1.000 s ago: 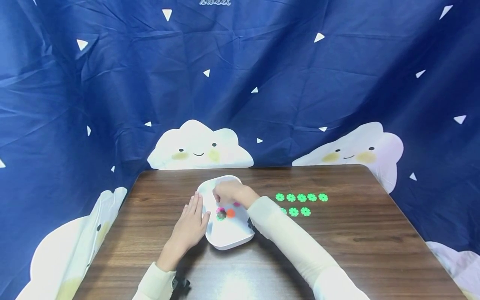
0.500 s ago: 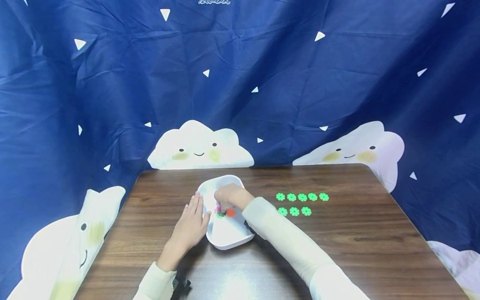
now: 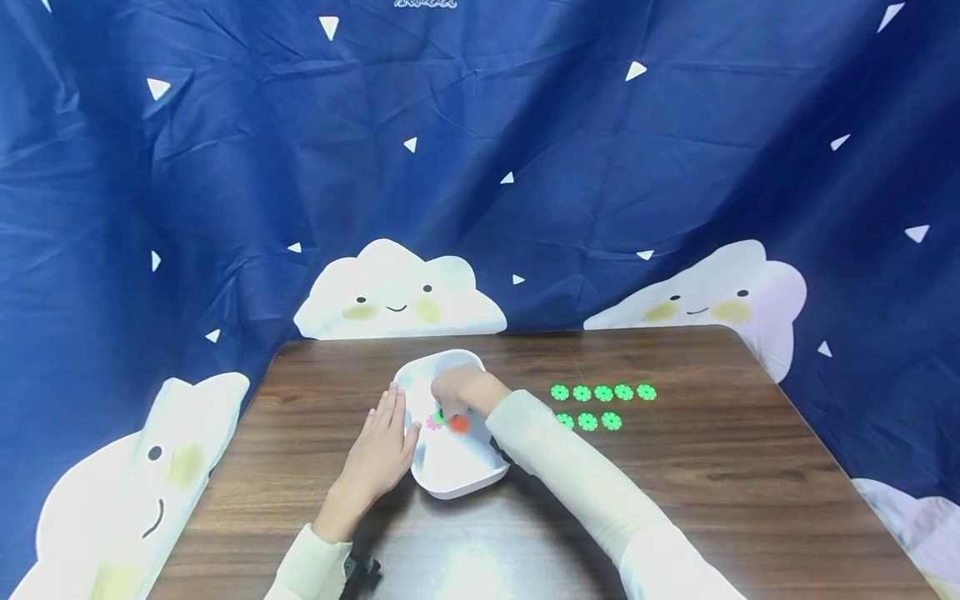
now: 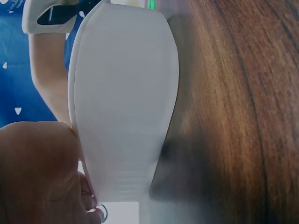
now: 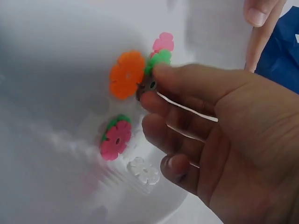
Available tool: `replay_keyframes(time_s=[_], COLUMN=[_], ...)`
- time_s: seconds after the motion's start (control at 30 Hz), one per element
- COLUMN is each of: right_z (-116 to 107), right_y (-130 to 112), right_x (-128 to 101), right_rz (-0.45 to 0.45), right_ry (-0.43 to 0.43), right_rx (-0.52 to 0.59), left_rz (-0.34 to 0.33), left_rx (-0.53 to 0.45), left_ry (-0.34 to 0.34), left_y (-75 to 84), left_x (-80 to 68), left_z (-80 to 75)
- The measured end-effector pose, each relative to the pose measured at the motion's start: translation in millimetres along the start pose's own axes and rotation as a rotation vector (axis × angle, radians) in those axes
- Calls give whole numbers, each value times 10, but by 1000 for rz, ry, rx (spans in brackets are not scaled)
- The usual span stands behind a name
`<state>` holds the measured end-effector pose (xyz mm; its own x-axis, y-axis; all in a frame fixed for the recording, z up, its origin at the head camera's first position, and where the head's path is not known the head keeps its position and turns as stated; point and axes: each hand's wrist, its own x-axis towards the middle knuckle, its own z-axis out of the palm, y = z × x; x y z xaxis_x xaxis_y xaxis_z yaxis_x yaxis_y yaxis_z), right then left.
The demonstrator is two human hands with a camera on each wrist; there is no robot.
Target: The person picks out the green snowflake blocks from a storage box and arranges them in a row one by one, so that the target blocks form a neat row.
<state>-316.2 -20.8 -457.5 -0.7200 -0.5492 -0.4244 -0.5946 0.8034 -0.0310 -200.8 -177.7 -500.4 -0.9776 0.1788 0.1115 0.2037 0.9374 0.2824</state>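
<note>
Right hand (image 5: 219, 135) is inside the white tray (image 3: 457, 475), thumb and forefinger pinching a dark disc (image 5: 148, 86), with a green disc (image 5: 159, 59) and an orange disc (image 5: 126, 73) touching it. A pink disc (image 5: 116, 139) and a clear disc (image 5: 143, 170) lie just beside the curled fingers. Left hand (image 3: 378, 450) lies flat, fingers straight, against the tray's left rim. Bare table (image 3: 712, 475) is to the right, beyond two rows of green discs (image 3: 603, 406). Since a second ago the right hand has moved slightly toward the discs; the left has not shifted.

Dark wooden table (image 3: 675, 492) with a tray and discs

A white tray (image 3: 457, 479) sat near its middle; green discs (image 3: 603, 393) lay in two rows to the tray's right; a left hand (image 3: 378, 454) rested flat beside the tray.
</note>
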Motion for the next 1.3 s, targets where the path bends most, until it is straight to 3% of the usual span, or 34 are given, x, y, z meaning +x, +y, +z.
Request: replay_keyframes(time_s=[0.1,0.67,0.9,1.3], right_z=[-17,-16,-16,-45], right_y=[-17,-125,-130,-75], right_x=[-28,25,33,35], right_rz=[-20,-49,-46,-120], right_ry=[-9,30,32,71], right_rx=[24,-116,-59,64], left_rz=[0,6,10,8], left_rx=[5,-10,-7,-15], left_ry=[-4,-4,-5,4], left_y=[-4,-15,-14,-12], left_x=[0,21,18,17], left_z=[-7,-22,-26,-44])
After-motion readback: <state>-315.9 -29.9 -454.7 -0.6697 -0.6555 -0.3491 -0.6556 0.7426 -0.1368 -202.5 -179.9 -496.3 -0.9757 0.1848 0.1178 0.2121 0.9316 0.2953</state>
